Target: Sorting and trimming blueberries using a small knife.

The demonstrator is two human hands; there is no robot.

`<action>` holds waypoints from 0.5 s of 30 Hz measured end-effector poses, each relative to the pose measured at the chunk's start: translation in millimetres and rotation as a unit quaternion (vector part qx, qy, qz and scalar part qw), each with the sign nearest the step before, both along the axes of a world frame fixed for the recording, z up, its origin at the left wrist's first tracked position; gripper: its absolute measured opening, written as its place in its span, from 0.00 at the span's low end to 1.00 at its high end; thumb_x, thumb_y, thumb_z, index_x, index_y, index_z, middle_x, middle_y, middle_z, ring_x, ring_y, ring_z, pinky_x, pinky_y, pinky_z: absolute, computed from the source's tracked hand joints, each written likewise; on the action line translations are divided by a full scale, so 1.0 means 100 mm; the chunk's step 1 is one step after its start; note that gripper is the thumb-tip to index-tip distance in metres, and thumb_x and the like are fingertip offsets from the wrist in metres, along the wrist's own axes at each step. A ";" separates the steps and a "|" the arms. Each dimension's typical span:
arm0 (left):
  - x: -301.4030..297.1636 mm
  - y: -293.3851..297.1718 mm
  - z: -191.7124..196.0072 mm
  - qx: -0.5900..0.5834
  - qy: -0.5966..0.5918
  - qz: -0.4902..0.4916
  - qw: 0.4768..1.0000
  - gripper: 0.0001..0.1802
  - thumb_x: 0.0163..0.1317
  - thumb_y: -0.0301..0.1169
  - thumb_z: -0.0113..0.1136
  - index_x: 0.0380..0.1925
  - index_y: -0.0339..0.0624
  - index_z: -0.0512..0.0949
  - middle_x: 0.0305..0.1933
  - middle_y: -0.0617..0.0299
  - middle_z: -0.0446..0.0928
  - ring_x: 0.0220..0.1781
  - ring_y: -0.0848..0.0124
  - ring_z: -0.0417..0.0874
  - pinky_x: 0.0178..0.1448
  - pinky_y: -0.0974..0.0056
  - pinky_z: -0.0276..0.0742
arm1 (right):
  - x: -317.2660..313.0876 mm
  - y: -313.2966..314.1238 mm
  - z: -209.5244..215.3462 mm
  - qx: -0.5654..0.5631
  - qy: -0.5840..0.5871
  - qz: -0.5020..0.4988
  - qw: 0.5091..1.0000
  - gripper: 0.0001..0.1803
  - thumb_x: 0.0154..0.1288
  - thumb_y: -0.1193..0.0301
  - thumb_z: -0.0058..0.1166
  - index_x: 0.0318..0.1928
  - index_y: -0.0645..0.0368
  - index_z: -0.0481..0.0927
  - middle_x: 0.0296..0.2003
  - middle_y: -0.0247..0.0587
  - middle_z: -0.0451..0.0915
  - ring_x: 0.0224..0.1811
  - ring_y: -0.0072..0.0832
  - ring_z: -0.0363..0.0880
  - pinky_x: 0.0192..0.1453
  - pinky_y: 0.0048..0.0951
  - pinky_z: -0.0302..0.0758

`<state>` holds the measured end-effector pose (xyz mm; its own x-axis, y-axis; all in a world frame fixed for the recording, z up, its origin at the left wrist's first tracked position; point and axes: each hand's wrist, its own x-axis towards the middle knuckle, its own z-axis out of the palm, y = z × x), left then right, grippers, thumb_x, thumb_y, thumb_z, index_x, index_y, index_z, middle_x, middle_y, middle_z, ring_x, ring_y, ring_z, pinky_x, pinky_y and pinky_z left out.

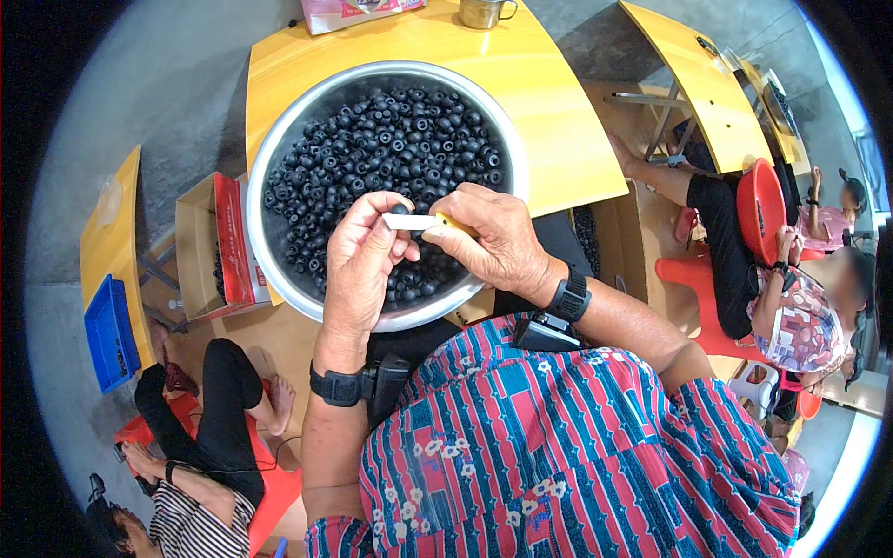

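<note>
A wide metal bowl (516, 153) rests at the edge of a yellow table, heaped with small round black pieces (391, 139), many showing a hole in one end. Over its near side, my left hand (355, 256) pinches one round black piece (400, 209) between thumb and fingers. My right hand (493, 231) is closed around the yellow handle (450, 221) of a small knife. Its pale, flat blade (409, 222) points left and lies against my left thumb, just below the pinched piece. Whether the edge touches the piece is too small to tell.
The yellow table (563, 139) carries a metal mug (484, 13) and a pink-and-white package (358, 11). An open carton (197, 251) stands left of the bowl. A blue tray (110, 330) is further left. Seated people are at both sides, one beside a red basin (761, 209).
</note>
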<state>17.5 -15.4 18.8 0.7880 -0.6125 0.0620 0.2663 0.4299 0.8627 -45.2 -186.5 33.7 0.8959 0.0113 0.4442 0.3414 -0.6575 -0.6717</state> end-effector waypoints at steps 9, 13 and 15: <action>0.00 0.01 0.02 0.008 -0.001 -0.006 1.000 0.13 0.71 0.35 0.49 0.46 0.36 0.72 0.32 0.69 0.69 0.31 0.83 0.68 0.40 0.73 0.74 | 0.00 0.00 0.00 -0.013 -0.008 0.000 1.000 0.13 0.60 0.61 0.58 0.33 0.59 0.79 0.26 0.45 0.76 0.31 0.42 0.78 0.34 0.39 0.74; -0.01 0.00 0.02 0.006 -0.005 -0.006 1.000 0.13 0.72 0.36 0.48 0.45 0.37 0.72 0.32 0.69 0.69 0.31 0.83 0.68 0.40 0.73 0.74 | 0.00 0.00 0.00 -0.015 -0.003 0.002 1.000 0.13 0.60 0.61 0.58 0.32 0.59 0.78 0.26 0.45 0.75 0.30 0.43 0.77 0.33 0.39 0.74; 0.00 0.00 0.02 0.009 -0.007 -0.006 1.000 0.13 0.72 0.36 0.48 0.45 0.37 0.72 0.32 0.69 0.69 0.31 0.83 0.68 0.40 0.73 0.74 | 0.00 0.00 -0.01 -0.018 -0.005 0.002 1.000 0.13 0.60 0.61 0.57 0.32 0.59 0.78 0.25 0.45 0.75 0.30 0.43 0.77 0.33 0.39 0.73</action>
<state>17.0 -15.4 20.9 0.7795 -0.6234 0.0620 0.2596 0.4115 0.8736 -45.2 -186.4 33.2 0.8915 0.0298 0.4520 0.3497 -0.6796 -0.6449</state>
